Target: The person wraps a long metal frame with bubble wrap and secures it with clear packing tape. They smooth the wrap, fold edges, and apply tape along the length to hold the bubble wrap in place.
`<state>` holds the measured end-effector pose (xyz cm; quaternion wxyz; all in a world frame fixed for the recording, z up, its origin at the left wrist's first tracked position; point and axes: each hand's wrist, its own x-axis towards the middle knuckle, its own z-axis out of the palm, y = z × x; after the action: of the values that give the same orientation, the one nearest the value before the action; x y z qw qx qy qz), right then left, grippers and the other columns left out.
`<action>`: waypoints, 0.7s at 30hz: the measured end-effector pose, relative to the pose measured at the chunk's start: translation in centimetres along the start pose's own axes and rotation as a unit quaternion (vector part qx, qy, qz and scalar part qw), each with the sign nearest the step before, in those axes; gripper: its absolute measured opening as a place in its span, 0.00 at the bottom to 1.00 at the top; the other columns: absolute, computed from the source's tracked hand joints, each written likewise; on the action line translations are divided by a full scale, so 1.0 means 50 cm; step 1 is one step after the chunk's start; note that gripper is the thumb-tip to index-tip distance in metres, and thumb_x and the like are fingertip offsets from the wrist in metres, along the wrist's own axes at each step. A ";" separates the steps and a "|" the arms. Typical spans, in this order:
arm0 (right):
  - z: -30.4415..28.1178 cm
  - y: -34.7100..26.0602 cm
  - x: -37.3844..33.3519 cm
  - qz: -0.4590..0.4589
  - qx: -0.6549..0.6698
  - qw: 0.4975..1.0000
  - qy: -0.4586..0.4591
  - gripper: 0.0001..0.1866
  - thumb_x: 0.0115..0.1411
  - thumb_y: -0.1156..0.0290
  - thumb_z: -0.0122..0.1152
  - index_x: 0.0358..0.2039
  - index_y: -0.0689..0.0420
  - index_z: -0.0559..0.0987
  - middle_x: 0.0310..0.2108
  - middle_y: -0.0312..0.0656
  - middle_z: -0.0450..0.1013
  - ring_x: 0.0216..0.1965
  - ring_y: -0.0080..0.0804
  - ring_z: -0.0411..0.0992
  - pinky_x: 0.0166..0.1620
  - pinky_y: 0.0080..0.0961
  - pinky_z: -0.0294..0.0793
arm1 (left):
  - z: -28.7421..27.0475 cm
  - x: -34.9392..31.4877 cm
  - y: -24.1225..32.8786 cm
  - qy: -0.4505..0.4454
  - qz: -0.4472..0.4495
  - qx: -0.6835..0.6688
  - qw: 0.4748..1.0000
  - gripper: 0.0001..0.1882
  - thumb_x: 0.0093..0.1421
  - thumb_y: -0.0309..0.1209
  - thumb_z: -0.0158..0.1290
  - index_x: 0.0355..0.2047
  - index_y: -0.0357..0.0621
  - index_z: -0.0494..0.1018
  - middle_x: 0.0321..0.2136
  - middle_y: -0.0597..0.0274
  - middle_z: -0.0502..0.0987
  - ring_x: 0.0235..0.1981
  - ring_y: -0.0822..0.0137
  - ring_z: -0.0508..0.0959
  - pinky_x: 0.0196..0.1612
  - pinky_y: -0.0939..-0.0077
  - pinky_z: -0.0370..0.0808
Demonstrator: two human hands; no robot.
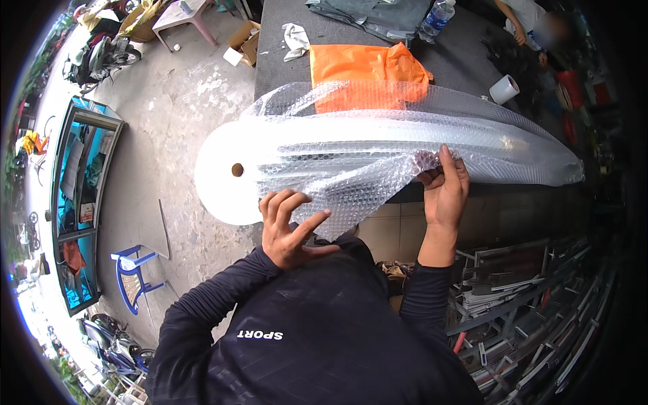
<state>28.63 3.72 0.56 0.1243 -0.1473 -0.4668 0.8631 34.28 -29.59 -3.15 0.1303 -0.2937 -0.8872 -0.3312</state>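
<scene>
A long white piece with a rounded end and a round hole (223,145) lies across the dark worktable, its left end overhanging. Clear bubble wrap (364,196) covers most of it, with grey and white lengthwise strips showing through. My right hand (445,189) pinches the near edge of the wrap between thumb and fingers, right of the middle. My left hand (290,226) is at the near edge by the rounded end, fingers spread and curved over the wrap's left corner. Whether its fingertips touch the film, I cannot tell.
An orange bag (358,64), a white cloth (295,42), a water bottle (437,20) and a white roll (503,89) lie on the worktable (280,17). Metal profiles (520,297) crowd the lower right. A blue chair (131,273) and a glass cabinet (81,202) stand left. Another person is far right.
</scene>
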 end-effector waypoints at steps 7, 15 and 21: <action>0.005 -0.010 0.069 0.036 -0.037 0.999 0.007 0.09 0.79 0.65 0.68 0.39 0.52 0.87 0.35 0.39 0.87 0.35 0.30 0.88 0.40 0.30 0.91 | 0.079 -0.076 -0.095 0.085 -0.002 0.131 0.988 0.33 0.42 0.35 0.76 0.53 0.65 0.88 0.55 0.63 0.77 0.63 0.53 0.74 0.67 0.41 0.62; -0.010 -0.004 0.169 0.110 -0.106 0.986 -0.062 0.14 0.81 0.64 0.64 0.48 0.63 0.85 0.41 0.52 0.87 0.42 0.45 0.91 0.45 0.36 0.95 | 0.004 -0.008 -0.098 0.275 -0.208 -0.044 0.938 0.07 0.64 0.20 0.67 0.42 0.34 0.83 0.33 0.51 0.85 0.35 0.52 0.86 0.43 0.63 0.79; 0.022 -0.009 0.187 0.050 -0.307 0.931 -0.189 0.24 0.77 0.63 0.71 0.64 0.67 0.83 0.60 0.55 0.82 0.54 0.48 0.88 0.49 0.30 0.94 | 0.046 0.103 -0.160 0.302 -0.298 0.042 0.905 0.13 0.73 0.33 0.68 0.38 0.34 0.82 0.30 0.53 0.79 0.31 0.56 0.78 0.37 0.62 0.74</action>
<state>19.59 6.43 0.22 -0.0608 -0.0353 -0.7157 0.6949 25.26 -30.68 -6.79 0.2995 0.1040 -0.8645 -0.3901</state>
